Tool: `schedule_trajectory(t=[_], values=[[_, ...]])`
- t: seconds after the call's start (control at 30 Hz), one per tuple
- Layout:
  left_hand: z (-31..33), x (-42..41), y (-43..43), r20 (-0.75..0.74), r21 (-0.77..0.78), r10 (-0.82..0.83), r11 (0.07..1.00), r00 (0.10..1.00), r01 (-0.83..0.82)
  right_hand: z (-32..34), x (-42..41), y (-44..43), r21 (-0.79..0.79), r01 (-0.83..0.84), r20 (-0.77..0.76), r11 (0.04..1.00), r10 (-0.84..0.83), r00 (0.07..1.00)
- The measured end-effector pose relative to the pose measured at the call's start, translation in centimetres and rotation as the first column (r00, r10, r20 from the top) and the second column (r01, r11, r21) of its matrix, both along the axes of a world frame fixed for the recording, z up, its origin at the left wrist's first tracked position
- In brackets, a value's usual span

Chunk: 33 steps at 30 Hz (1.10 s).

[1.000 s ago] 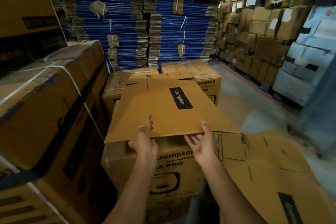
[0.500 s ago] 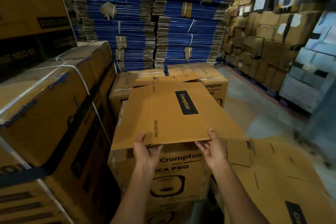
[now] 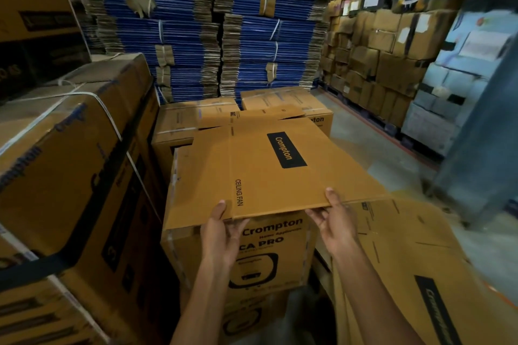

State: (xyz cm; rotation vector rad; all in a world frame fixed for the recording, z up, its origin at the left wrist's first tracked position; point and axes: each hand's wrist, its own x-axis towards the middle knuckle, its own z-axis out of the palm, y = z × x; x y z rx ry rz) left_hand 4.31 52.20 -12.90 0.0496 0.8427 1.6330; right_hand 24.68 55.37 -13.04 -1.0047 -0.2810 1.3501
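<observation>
Atop the sealed box (image 3: 269,246), the flat carton (image 3: 269,176) lay w/ its near edge pinched by left hand (image 3: 221,230) & right hand (image 3: 333,221), thumbs on top, fingers (image 3: 315,214) curled under. Vs 1 s ago it hadn't shifted, so lifting probably hadn't started.

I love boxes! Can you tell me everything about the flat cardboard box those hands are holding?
The flat cardboard box is brown corrugated board, folded flat, with crease lines and flaps at the far end. A black label reads Crompton, and small print says CEILING FAN. It lies nearly level over a sealed Crompton box. The left hand and the right hand each pinch its near edge, thumb on top.
</observation>
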Motion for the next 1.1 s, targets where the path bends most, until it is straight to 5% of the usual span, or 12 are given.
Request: schedule_trajectory(t=[0.43,0.8,1.1], values=[[0.8,6.9,-5.0,-0.044,0.036,-0.043,0.998,0.998,0.045,1.4,7.0,-6.5,0.050,0.065,0.069,0.997,-0.068,0.995],[0.7,22.4,-10.1,-0.045,0.089,-0.183,0.978,0.982,0.186,0.4,23.2,-13.3,-0.003,0.165,0.137,0.986,-0.163,0.977],[-3.6,33.0,-12.0,-0.010,-0.047,-0.362,0.931,0.932,0.361,-3.6,33.1,-19.3,-0.052,0.331,0.074,0.942,-0.327,0.942]])
